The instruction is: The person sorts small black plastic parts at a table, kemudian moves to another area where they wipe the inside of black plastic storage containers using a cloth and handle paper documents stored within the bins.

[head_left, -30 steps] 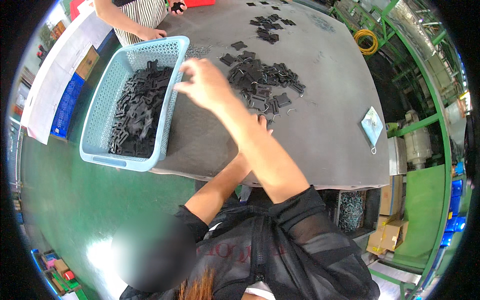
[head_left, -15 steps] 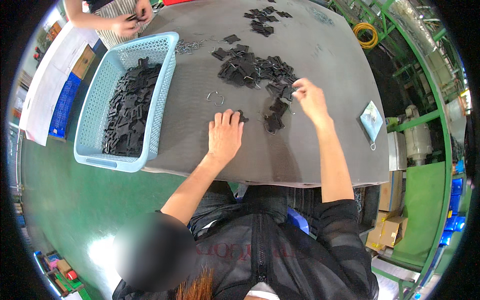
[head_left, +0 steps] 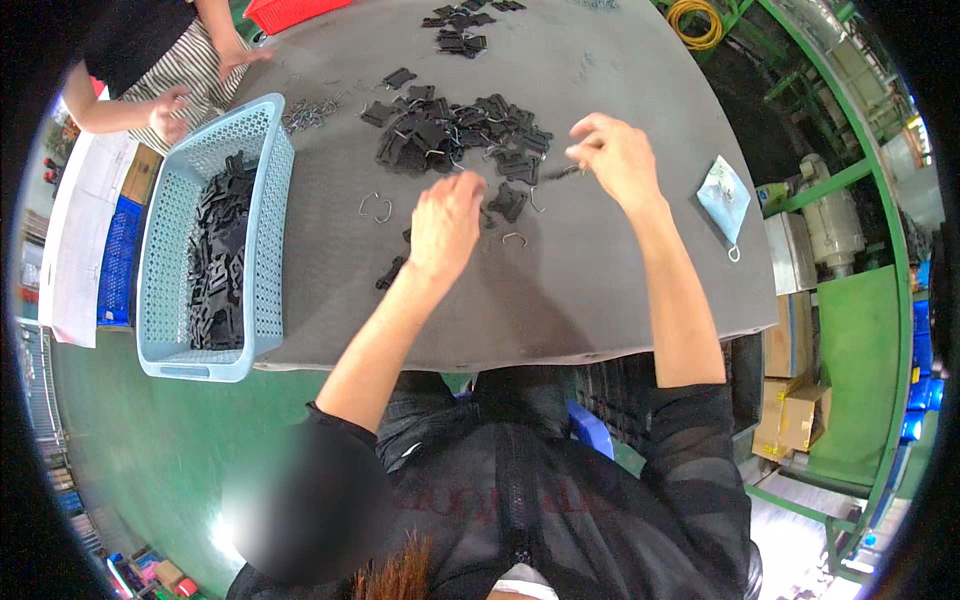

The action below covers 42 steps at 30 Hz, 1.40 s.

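My left hand hovers over the table just in front of a pile of flat black plastic pieces. Its fingers bend toward the pile, slightly blurred, and their tips are hidden. My right hand is to the right of the pile, thumb and fingers pinched on a dark, motion-smeared black plastic piece. Between the hands lie another black piece and a bent metal wire hook. Beside my left wrist rests a black piece, with more wire hooks farther left.
A light-blue basket of black pieces stands at the table's left edge. Across the corner is a co-worker's hand, near loose wire hooks and a red basket. A blue face mask lies at right; more black pieces lie far back.
The view has shifted. My left hand has lifted off a black piece and moved toward the pile. Black pieces from between my hands now lie by my left forearm. The co-worker's hands have parted.
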Each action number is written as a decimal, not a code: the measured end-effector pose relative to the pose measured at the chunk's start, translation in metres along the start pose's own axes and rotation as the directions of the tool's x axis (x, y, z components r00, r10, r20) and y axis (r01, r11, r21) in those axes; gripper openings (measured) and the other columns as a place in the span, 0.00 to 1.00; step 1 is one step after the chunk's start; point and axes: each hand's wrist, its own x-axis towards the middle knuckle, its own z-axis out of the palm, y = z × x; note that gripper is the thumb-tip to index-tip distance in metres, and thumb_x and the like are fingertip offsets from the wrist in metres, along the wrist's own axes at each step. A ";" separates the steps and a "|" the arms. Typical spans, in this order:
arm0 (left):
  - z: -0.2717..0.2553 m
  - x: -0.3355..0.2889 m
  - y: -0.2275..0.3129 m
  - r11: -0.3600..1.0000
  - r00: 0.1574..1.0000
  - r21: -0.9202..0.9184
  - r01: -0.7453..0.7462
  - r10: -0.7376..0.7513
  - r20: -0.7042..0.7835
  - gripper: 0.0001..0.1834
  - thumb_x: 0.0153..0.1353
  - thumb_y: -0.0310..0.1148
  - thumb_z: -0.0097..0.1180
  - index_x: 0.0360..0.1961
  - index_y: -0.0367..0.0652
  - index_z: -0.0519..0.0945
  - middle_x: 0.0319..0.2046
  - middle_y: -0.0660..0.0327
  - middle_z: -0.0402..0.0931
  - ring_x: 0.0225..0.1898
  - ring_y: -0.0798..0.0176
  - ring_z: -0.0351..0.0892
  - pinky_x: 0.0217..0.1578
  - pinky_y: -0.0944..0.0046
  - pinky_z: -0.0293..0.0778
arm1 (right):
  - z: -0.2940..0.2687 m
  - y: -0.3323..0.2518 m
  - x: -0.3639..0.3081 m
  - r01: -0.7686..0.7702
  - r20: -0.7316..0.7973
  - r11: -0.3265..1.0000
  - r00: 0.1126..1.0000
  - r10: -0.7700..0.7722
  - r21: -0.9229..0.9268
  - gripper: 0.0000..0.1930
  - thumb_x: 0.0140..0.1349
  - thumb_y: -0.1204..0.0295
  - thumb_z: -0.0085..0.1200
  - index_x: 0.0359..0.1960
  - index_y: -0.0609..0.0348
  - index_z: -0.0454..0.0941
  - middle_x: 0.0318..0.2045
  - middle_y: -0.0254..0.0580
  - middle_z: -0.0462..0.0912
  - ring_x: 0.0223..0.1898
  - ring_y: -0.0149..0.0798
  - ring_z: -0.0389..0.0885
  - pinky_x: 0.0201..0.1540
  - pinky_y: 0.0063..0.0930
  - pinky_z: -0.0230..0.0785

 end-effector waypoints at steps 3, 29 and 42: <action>-0.013 0.019 -0.001 0.962 0.989 -0.237 0.139 -0.123 0.080 0.09 0.51 0.23 0.56 0.34 0.39 0.74 0.28 0.54 0.78 0.30 0.54 0.79 0.32 0.60 0.74 | 0.002 0.005 0.007 -0.221 0.259 0.938 0.954 0.151 0.267 0.11 0.46 0.76 0.61 0.34 0.62 0.77 0.22 0.38 0.81 0.22 0.27 0.79 0.24 0.22 0.67; -0.018 0.097 -0.019 0.772 0.349 -0.115 0.626 -0.146 0.926 0.09 0.48 0.26 0.50 0.32 0.36 0.75 0.17 0.66 0.67 0.15 0.72 0.65 0.14 0.70 0.59 | 0.040 0.021 -0.004 -0.154 0.120 0.965 0.984 0.131 0.213 0.21 0.46 0.77 0.60 0.45 0.56 0.72 0.24 0.40 0.80 0.27 0.33 0.78 0.29 0.26 0.69; 0.044 0.076 -0.013 0.992 0.899 0.121 0.031 -0.081 0.430 0.17 0.47 0.43 0.61 0.32 0.41 0.77 0.31 0.55 0.76 0.38 0.51 0.78 0.38 0.54 0.74 | 0.012 0.037 -0.001 -0.534 0.599 0.614 0.792 0.120 0.582 0.29 0.44 0.83 0.55 0.52 0.58 0.66 0.33 0.33 0.74 0.24 0.20 0.70 0.20 0.10 0.56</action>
